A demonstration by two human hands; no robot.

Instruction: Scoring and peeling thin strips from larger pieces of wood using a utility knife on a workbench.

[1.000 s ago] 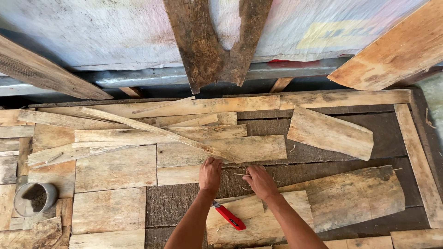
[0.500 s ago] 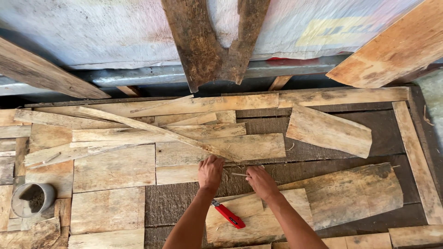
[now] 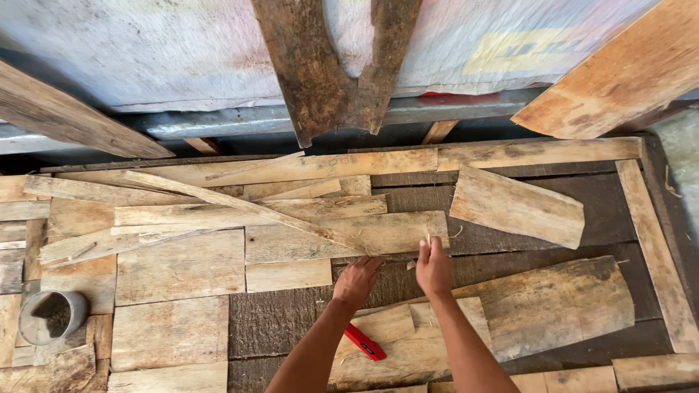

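With my right hand (image 3: 434, 266) pinching the end of the long pale flat wooden slat (image 3: 342, 236) and my left hand (image 3: 357, 280) loose-fingered at its edge, I judge a flat, even press seats it best.

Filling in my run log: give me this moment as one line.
left hand: on wood strip edge | right hand: fingertips at strip's right end | red cutter: lying beside left forearm | metal cup: far left
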